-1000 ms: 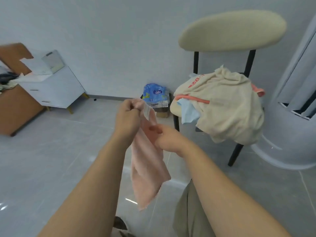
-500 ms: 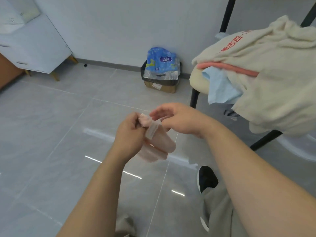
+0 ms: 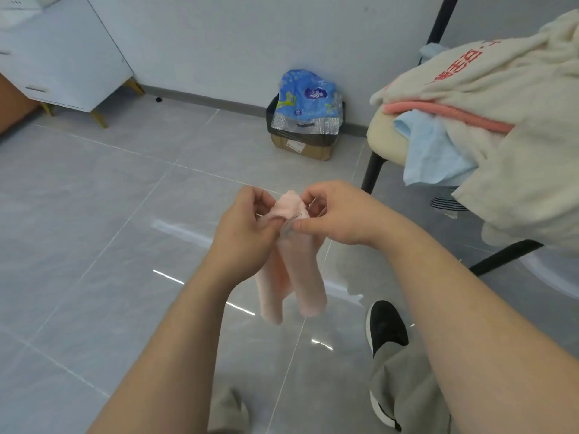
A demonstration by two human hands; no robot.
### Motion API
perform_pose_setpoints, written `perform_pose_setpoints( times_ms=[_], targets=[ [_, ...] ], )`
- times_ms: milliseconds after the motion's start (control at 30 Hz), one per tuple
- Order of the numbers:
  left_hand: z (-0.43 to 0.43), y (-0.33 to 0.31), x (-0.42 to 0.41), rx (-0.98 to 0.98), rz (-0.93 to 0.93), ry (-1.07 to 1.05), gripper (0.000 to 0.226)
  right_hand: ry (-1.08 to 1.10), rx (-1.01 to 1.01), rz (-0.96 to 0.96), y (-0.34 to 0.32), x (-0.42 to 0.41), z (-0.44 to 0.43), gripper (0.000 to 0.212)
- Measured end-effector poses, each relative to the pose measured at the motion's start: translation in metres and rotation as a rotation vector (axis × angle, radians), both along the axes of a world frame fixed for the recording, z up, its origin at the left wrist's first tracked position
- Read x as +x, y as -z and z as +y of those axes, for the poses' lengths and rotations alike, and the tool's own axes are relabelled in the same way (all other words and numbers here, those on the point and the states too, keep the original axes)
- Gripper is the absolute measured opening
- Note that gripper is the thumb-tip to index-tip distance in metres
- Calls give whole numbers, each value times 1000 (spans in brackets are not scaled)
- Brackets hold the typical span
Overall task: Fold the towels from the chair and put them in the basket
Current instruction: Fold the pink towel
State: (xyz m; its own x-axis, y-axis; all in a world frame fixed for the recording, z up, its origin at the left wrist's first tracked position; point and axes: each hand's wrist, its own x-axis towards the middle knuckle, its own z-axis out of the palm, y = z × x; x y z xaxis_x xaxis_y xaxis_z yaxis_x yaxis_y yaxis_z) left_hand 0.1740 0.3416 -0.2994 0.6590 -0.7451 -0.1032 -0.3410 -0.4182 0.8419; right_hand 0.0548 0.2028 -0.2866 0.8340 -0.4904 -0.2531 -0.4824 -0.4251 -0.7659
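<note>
Pink towel, hanging doubled between my left hand and right hand, both pinching its top edge.

Plain room with a pale blue-grey wall and glossy grey floor tiles.
A white cabinet on slim yellow legs stands at upper left, a brown wooden piece just beside it. A dark skirting board runs along the wall's foot, where a cardboard box lined with black plastic sits. Bright streaks of light reflect off the tiles.
</note>
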Motion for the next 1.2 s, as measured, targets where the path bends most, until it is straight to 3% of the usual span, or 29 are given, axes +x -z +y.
perform_pose_setpoints(
  times_ms=[200, 400, 500, 567, 700, 867, 967, 1133, 1200],
  targets=[
    [13, -4, 5, 73, -61, 77, 33, 83, -24, -82, -1, 3, -1, 16],
    [17, 3, 11, 271, -246, 198, 18, 231, -85, -137, 2, 6, 0, 17],
    [17, 10, 17, 360, -307, 171, 7, 439, 94, -274, 4, 4, -9, 22],
    [17, 14, 22, 411, -344, 115, 14, 558, 135, -342, 7, 0, -17, 24],
    [17, 16, 31, 416, -276, -48, 19, 496, 8, -228, 5, -6, -24, 16],
    [10, 13, 26, 310, -221, -127, 20, 228, 3, 44, 2, -8, -13, 29],
    [3, 9, 21, 234, -107, -144, 21, 90, -101, 137, 1, -5, -5, 25],
    [-2, 0, 15, 65, 559, -178, 23, 30, -152, 152, -1, -1, 2, 23],
    [-3, -3, 12, 40, 689, -178, 21, 66, -160, 147, -1, -1, 2, 28]
  ],
)
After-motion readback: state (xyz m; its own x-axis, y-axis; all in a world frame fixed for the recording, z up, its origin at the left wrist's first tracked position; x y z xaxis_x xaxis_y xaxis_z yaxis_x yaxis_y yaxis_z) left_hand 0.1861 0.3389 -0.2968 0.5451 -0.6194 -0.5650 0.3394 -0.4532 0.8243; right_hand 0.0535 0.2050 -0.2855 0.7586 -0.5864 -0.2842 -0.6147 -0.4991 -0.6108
